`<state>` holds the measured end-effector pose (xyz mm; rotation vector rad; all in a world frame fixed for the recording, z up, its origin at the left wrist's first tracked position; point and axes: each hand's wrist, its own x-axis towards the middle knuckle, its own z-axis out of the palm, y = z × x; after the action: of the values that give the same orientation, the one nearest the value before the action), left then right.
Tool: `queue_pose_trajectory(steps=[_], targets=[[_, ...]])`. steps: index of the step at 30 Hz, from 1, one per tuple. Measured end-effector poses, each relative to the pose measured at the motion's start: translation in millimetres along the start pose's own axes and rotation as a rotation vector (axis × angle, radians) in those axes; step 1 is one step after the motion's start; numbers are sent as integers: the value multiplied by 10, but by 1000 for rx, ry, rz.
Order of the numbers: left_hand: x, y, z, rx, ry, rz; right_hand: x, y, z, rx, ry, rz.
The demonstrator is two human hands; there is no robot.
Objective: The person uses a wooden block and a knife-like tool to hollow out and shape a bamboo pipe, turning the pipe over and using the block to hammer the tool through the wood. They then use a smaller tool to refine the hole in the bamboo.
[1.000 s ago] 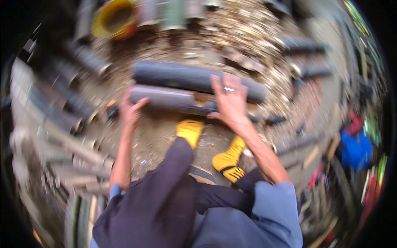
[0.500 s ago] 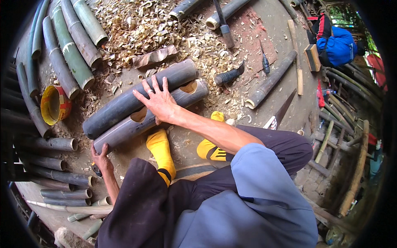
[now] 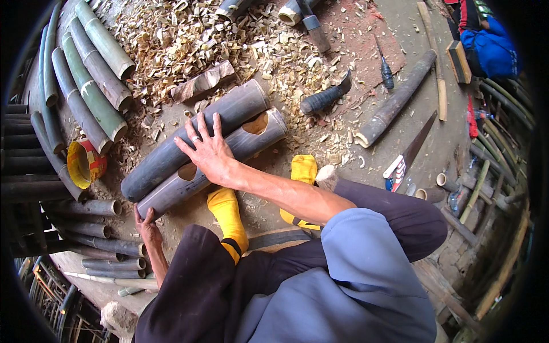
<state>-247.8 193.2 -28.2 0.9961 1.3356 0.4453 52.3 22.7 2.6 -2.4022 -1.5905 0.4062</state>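
Note:
Two dark bamboo tubes lie side by side at an angle before me. The nearer bamboo tube (image 3: 237, 144) has two scooped openings cut in its wall, one near its right end and one beside my wrist. The farther bamboo tube (image 3: 154, 163) shows no cut. My right hand (image 3: 210, 155), wearing a ring, rests across both tubes with its fingers spread over the farther one. At the lower left end of the nearer tube, my left hand (image 3: 150, 231) grips its rim with thumb and fingers; part of that hand is hidden under it. My yellow-socked foot (image 3: 226, 211) is below the tubes.
Wood shavings (image 3: 166, 46) heap beyond the tubes. A curved blade with a wrapped handle (image 3: 323, 97), a pointed tool (image 3: 386, 71), a mallet (image 3: 314, 31) and a saw (image 3: 417, 140) lie rightward. Bamboo lengths (image 3: 94, 103) and a yellow-red bucket (image 3: 86, 163) are left. Another person (image 3: 489, 48) is far right.
The whole view has shifted a little, showing more of the lower left. My right hand stays spread on the tubes, and my left hand stays at the nearer tube's end.

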Motion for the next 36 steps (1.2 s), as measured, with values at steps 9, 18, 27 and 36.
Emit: queue_pose_trajectory(steps=[9,18,27,36], targets=[[13,-15,6,11,48,15,-7,5,-128,-20,-103,28],[5,63,-17,131,69,6,15,-2,-103,4,-102,29],[-354,689,1426,1378,-286,827,6,24,-36,2,-36,10],[-282,578,1794,1482,-460,821,-40,585,-516,518,390,99]])
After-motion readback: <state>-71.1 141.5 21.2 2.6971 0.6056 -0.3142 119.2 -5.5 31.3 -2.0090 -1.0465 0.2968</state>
